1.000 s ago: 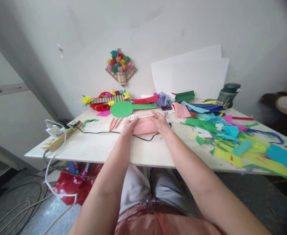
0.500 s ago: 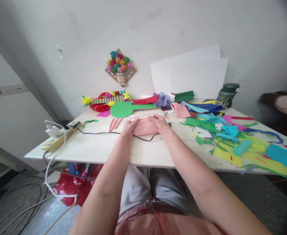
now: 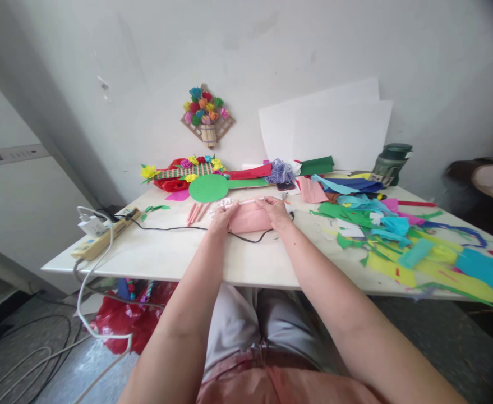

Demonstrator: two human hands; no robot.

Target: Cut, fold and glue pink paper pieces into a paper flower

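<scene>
I've got both hands, left hand [image 3: 222, 217] and right hand [image 3: 276, 211], pinching the pink sheet [image 3: 250, 217] around a thin stick [image 3: 246, 201] on the counter [image 3: 179, 255]; next, an even, tight roll

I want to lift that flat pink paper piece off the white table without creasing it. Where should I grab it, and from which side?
Probably at its two short ends, coming in from left and right. The flat pink paper piece lies wide across the white table, and the left hand and right hand already rest at those ends. A black cable runs along the near edge, so avoid approaching from there.
</scene>
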